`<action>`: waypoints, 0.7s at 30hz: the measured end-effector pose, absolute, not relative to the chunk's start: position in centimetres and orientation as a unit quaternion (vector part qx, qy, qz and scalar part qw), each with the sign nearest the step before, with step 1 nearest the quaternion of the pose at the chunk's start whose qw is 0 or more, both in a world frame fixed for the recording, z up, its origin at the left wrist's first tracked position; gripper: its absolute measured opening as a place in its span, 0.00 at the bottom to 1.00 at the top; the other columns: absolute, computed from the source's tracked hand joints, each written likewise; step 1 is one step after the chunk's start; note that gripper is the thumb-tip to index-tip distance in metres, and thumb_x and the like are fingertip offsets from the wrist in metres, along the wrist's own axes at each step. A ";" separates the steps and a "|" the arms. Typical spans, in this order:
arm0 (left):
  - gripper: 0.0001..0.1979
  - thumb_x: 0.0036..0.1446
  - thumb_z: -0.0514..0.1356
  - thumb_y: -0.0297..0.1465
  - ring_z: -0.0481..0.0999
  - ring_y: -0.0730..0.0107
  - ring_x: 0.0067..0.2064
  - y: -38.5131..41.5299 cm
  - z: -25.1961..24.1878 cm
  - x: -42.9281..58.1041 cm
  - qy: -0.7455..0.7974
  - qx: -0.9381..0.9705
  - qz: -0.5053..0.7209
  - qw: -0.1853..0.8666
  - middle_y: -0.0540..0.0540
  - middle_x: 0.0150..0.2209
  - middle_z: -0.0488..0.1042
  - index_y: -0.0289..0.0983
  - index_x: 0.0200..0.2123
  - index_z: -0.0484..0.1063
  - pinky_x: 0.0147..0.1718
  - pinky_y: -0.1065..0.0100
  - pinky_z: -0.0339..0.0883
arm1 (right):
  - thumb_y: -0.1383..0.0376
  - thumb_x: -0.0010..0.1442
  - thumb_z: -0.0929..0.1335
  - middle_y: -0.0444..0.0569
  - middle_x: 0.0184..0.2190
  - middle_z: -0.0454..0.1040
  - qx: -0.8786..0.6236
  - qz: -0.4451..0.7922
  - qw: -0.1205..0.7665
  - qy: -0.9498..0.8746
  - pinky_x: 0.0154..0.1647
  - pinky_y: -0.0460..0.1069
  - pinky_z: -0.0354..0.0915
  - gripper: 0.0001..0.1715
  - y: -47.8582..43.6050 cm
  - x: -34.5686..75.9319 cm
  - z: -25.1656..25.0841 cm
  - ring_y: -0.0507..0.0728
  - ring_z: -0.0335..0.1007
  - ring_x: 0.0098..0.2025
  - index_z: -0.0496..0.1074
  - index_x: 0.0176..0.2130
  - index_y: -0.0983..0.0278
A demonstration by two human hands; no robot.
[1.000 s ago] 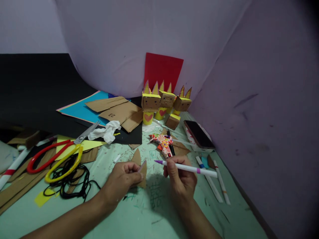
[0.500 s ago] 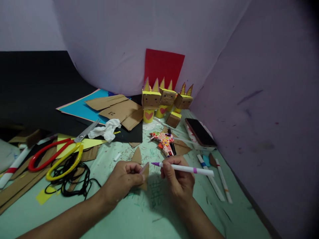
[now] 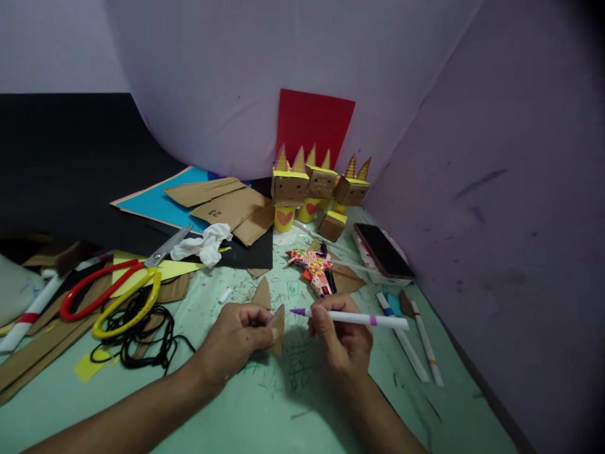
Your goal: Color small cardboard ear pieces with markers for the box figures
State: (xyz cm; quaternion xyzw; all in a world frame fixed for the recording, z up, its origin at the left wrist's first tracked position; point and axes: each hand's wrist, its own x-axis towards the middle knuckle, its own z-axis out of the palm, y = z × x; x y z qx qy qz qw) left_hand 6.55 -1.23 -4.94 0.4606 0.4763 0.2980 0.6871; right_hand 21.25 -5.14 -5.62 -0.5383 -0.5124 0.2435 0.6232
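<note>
Between thumb and fingers, my left hand (image 3: 241, 337) pinches a small pointed cardboard piece (image 3: 280, 331) whose upper edge looks purple. My right hand (image 3: 345, 334) grips a white marker (image 3: 359, 318) with a purple band. Its purple tip points left, a short gap away from the cardboard's point. Another pointed cardboard piece (image 3: 262, 292) lies on the table just beyond my left hand. A hot glue gun (image 3: 316, 268) with a flowery pattern rests beyond my right hand.
Red-and-yellow scissors (image 3: 152, 260) and tangled black cord (image 3: 142, 340) lie left. Cardboard figures (image 3: 290, 187) with pointed ears stand at the back before a red sheet (image 3: 314, 123). At right are a phone (image 3: 384, 251) and more markers (image 3: 428, 343). Crumpled white tissue (image 3: 208, 244) sits mid-left.
Both hands keep nearly the same pose and hold the same things. The whole view has shifted slightly, with objects appearing a little farther right.
</note>
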 end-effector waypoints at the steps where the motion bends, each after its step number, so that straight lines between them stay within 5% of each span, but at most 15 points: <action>1: 0.08 0.34 0.63 0.32 0.61 0.78 0.20 -1.2 -4.9 6.6 0.476 0.459 0.297 0.689 0.52 0.16 0.66 0.34 0.17 0.68 0.20 0.73 0.52 | 0.59 0.57 0.65 0.41 0.18 0.64 -0.537 0.245 0.625 -0.511 0.20 0.45 0.55 0.11 -5.1 21.2 -5.6 0.49 0.59 0.19 0.66 0.26 0.63; 17: 0.08 0.35 0.62 0.33 0.61 0.78 0.20 -1.2 -4.9 6.6 0.472 0.459 0.294 0.693 0.53 0.17 0.66 0.34 0.18 0.68 0.21 0.74 0.52 | 0.60 0.56 0.66 0.42 0.19 0.66 -0.526 0.230 0.638 -0.513 0.21 0.45 0.57 0.11 -5.0 21.2 -5.9 0.50 0.62 0.21 0.67 0.26 0.64; 21: 0.07 0.35 0.61 0.32 0.61 0.76 0.21 -1.4 -4.7 7.1 0.496 0.487 0.308 0.649 0.53 0.16 0.66 0.35 0.16 0.66 0.21 0.73 0.53 | 0.58 0.58 0.65 0.41 0.18 0.68 -0.530 0.189 0.632 -0.533 0.21 0.47 0.59 0.10 -5.0 21.6 -6.0 0.51 0.63 0.18 0.70 0.33 0.63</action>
